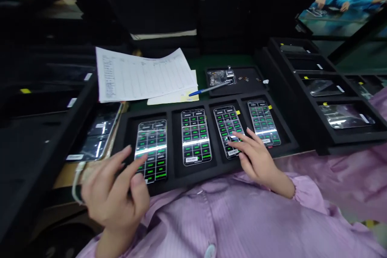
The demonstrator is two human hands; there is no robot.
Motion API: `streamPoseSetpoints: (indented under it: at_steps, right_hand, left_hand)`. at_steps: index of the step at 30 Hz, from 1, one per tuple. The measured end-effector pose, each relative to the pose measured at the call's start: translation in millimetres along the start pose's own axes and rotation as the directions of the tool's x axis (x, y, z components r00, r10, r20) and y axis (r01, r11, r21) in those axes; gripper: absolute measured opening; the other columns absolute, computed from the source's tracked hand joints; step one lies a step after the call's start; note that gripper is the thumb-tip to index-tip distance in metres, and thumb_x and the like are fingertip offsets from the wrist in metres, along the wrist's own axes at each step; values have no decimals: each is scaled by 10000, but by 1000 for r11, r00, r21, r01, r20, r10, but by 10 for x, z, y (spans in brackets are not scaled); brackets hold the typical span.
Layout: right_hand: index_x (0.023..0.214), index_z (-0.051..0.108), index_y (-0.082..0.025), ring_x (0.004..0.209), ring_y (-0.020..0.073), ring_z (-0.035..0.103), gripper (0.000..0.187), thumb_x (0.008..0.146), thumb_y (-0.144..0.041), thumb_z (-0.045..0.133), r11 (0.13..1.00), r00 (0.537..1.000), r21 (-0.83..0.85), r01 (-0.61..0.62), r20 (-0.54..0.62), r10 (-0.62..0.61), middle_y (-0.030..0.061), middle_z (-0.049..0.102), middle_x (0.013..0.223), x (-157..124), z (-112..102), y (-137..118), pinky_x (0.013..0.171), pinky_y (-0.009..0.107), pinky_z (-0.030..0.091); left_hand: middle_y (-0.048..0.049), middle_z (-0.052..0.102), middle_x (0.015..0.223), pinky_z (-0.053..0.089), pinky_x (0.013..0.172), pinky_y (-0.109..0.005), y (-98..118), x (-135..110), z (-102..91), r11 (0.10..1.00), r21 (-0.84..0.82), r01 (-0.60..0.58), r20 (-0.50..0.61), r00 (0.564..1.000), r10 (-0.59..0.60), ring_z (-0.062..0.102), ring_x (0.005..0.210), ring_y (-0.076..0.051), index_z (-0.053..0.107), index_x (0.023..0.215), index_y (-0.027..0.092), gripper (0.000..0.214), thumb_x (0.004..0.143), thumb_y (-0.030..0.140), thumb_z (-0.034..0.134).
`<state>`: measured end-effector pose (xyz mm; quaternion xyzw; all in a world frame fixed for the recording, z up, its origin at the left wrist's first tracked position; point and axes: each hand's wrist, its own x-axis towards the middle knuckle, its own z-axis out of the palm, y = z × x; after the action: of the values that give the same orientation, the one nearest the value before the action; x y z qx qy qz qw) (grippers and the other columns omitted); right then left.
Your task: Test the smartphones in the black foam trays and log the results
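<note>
A black foam tray lies in front of me with several phone screens in its slots, all lit with grids of green labels. Over the leftmost phone screen is my left hand, fingers apart and the index fingertip at the glass. My right hand is spread over the third phone screen, its fingertips on or just above the lower part. Between them sits another phone screen with no hand on it. The rightmost phone screen lies beside my right fingers. Neither hand holds anything.
Behind the tray lie printed sheets, a blue pen and a small parts tray. At right, another foam tray holds several dark screens. More phones and a white cable are at left. Co-workers in blue sit beyond.
</note>
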<state>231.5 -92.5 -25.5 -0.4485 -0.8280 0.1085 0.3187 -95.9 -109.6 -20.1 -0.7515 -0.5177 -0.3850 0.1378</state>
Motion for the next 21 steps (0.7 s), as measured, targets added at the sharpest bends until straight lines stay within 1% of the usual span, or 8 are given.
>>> streamPoseSetpoints:
  at_steps: [1, 3, 6, 9, 13, 15, 18, 21]
  right_hand:
    - [1217, 597, -213, 1280, 263, 582, 376, 905, -114, 414, 1000, 999, 2, 23, 30, -23, 85, 726, 1152, 13, 27, -50, 1152, 598, 365]
    - [1228, 592, -213, 1287, 271, 577, 391, 895, -102, 420, 999, 999, 4, 32, 27, -32, 84, 725, 1159, 32, 60, -121, 1170, 621, 320]
    - [1246, 583, -226, 1268, 263, 593, 417, 891, -83, 417, 999, 998, 28, 32, -62, -30, 63, 729, 1149, 44, 51, -149, 1189, 611, 283]
    - [1227, 597, -241, 1255, 264, 602, 410, 895, -82, 416, 999, 983, 40, 17, -182, -9, 47, 739, 1106, 11, -8, -114, 1191, 601, 281]
    - [1201, 616, -256, 1263, 282, 595, 385, 907, -104, 419, 995, 944, 21, -93, -316, 95, 39, 745, 1094, -114, -115, -4, 1179, 620, 292]
    - [1180, 623, -253, 1246, 288, 607, 357, 912, -118, 429, 986, 905, -13, -168, -398, 149, 42, 749, 1076, -189, -174, 72, 1166, 630, 304]
    - [1099, 638, -245, 1182, 281, 649, 296, 911, -127, 442, 965, 852, -76, -250, -490, 182, 36, 757, 990, -282, -245, 190, 1144, 625, 336]
    - [1040, 645, -243, 1152, 270, 665, 277, 905, -125, 434, 946, 882, -157, -282, -430, 192, 32, 756, 957, -332, -264, 288, 1143, 610, 337]
  left_hand:
    - [-47, 572, 1413, 488, 981, -535, 55, 17, -18, 999, -29, -13, 50, 999, 15, 604, 1152, -323, 516, 1406, 377, 652, 788, 165, 522]
    - [-74, 542, 1447, 465, 1027, -529, 182, 48, -27, 995, -84, -48, 175, 983, 62, 568, 1218, -326, 578, 1347, 309, 565, 802, 175, 520]
    - [-98, 440, 1541, 420, 1080, -536, 341, 80, 41, 993, -95, -65, 338, 937, 93, 469, 1342, -345, 656, 1255, 243, 437, 853, 239, 483]
    - [-117, 326, 1604, 418, 1069, -551, 402, 86, 131, 996, -59, -62, 435, 897, 82, 384, 1414, -361, 624, 1311, 226, 460, 887, 279, 454]
    - [-128, 246, 1634, 417, 1064, -567, 375, 78, 203, 998, -35, -61, 466, 882, 70, 327, 1452, -376, 586, 1346, 223, 474, 898, 298, 449]
    - [-112, 192, 1652, 414, 1070, -577, 351, 85, 223, 998, -38, -59, 473, 878, 69, 300, 1464, -394, 575, 1350, 229, 472, 896, 295, 463]
    - [-48, 98, 1675, 357, 1112, -629, 319, 111, 210, 995, -79, -66, 425, 900, 93, 263, 1474, -420, 428, 1475, 295, 597, 881, 276, 483]
    - [31, 55, 1678, 264, 1162, -677, 270, 127, 119, 995, -92, -33, 359, 931, 64, 207, 1493, -419, 212, 1556, 402, 749, 870, 258, 477]
